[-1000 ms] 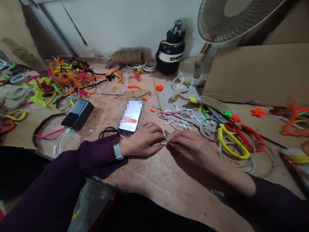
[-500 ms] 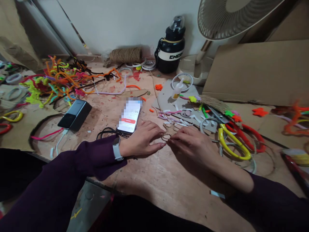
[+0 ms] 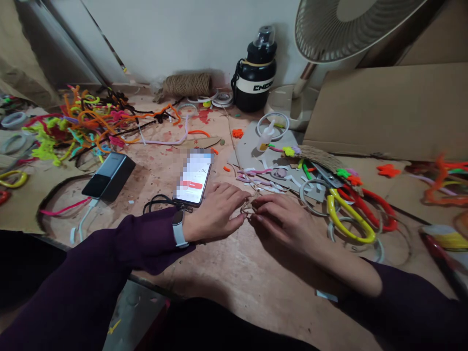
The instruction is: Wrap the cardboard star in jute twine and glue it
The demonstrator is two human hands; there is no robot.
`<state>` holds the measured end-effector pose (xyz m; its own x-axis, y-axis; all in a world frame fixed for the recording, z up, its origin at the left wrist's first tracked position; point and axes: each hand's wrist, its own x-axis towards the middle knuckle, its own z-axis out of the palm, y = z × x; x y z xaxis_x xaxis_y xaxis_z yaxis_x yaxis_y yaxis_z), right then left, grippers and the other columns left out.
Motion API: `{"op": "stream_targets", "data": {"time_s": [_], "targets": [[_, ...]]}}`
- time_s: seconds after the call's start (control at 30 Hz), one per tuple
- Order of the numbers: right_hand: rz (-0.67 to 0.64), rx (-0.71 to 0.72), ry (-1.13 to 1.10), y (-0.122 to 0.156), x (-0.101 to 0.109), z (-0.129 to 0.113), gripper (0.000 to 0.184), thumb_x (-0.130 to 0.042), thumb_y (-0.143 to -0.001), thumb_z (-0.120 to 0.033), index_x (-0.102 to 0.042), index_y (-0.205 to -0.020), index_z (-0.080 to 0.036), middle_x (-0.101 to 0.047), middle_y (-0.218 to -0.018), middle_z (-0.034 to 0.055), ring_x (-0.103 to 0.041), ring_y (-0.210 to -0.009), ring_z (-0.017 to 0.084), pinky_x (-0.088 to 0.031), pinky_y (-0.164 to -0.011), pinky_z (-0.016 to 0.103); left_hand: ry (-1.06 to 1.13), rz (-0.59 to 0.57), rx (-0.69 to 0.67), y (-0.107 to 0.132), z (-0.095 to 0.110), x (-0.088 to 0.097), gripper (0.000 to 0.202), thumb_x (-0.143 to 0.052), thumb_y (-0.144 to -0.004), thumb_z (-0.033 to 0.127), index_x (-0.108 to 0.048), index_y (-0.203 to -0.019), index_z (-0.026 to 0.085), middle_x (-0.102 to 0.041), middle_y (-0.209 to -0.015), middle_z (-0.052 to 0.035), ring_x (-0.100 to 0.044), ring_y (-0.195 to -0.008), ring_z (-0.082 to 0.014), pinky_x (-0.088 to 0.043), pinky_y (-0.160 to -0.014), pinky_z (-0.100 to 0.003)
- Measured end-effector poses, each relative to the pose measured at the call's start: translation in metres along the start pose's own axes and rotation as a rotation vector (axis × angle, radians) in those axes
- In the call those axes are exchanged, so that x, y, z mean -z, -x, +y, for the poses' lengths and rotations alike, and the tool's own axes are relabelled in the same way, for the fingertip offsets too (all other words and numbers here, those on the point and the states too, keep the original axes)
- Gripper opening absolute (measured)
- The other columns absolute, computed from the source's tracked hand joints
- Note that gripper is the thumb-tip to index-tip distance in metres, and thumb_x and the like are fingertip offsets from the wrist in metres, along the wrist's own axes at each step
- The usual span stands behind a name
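Note:
Between my hands, just above the table, is a thin brown twine point(image 3: 247, 208) bent into small loops. My left hand point(image 3: 219, 210), with a watch on its wrist, holds the twine's left side between fingers and thumb. From the right, my right hand point(image 3: 287, 217) pinches the same twine with its fingertips. The fingers partly cover the twine, so its full shape is hidden. Just behind my left hand lies a phone point(image 3: 193, 179) with a lit screen.
Scissors with yellow and red handles point(image 3: 351, 222) lie right of my right hand. A glue bottle point(image 3: 265, 136), twine spool point(image 3: 188, 84), black bottle point(image 3: 255, 80) and fan point(image 3: 340, 29) stand behind. Left are a power bank point(image 3: 108, 176) and tangled pipe cleaners point(image 3: 98, 119).
The fingers of both hands have shifted slightly around the twine, and its loops look different. The view has moved a little. The phone's visible digits went from 05 to 06.

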<state>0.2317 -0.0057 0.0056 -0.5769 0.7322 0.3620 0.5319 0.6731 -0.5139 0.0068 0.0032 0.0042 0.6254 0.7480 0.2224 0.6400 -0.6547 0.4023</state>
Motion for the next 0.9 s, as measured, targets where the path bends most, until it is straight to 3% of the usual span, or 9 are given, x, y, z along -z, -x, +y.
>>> {"op": "stream_targets", "data": {"time_s": [0.33,0.53,0.73,0.9], "targets": [[-0.038,-0.009,-0.040,0.018,-0.003,-0.037,0.008,-0.056,-0.095,-0.019,-0.063,-0.097,-0.021,-0.067,-0.111,0.0118,-0.068,-0.099,0.021,-0.060,-0.079,0.035,0.076,-0.063,-0.115,0.025,0.003,0.005,0.041,-0.057,-0.089,0.033,-0.054,-0.127,0.018,-0.066,-0.115,-0.0089,-0.058,-0.111,-0.0259,-0.034,-0.101,-0.044],[0.045,0.002,0.105,0.016,0.000,-0.032,0.005,-0.061,-0.092,-0.024,-0.066,-0.093,-0.024,-0.067,-0.106,0.0103,-0.065,-0.098,0.026,-0.057,-0.082,0.046,0.109,-0.061,-0.148,0.023,0.001,0.005,0.036,-0.059,-0.089,0.033,-0.059,-0.123,0.021,-0.066,-0.120,-0.0068,-0.057,-0.114,-0.0247,-0.031,-0.104,-0.044],[0.029,-0.094,-0.004,0.020,-0.002,-0.025,0.007,-0.057,-0.094,-0.021,-0.064,-0.094,-0.024,-0.063,-0.112,0.0109,-0.064,-0.106,0.025,-0.058,-0.084,0.044,0.111,-0.070,-0.119,0.020,0.002,0.005,0.031,-0.058,-0.090,0.036,-0.061,-0.117,0.020,-0.067,-0.116,-0.0068,-0.058,-0.112,-0.0240,-0.032,-0.103,-0.043],[-0.011,-0.094,-0.022,0.020,-0.002,-0.016,0.007,-0.057,-0.095,-0.021,-0.063,-0.099,-0.023,-0.063,-0.113,0.0106,-0.064,-0.108,0.024,-0.057,-0.087,0.043,0.147,-0.061,-0.111,0.018,0.000,0.004,0.025,-0.054,-0.092,0.031,-0.061,-0.114,0.021,-0.068,-0.114,-0.0069,-0.059,-0.110,-0.0236,-0.032,-0.102,-0.042]]}}
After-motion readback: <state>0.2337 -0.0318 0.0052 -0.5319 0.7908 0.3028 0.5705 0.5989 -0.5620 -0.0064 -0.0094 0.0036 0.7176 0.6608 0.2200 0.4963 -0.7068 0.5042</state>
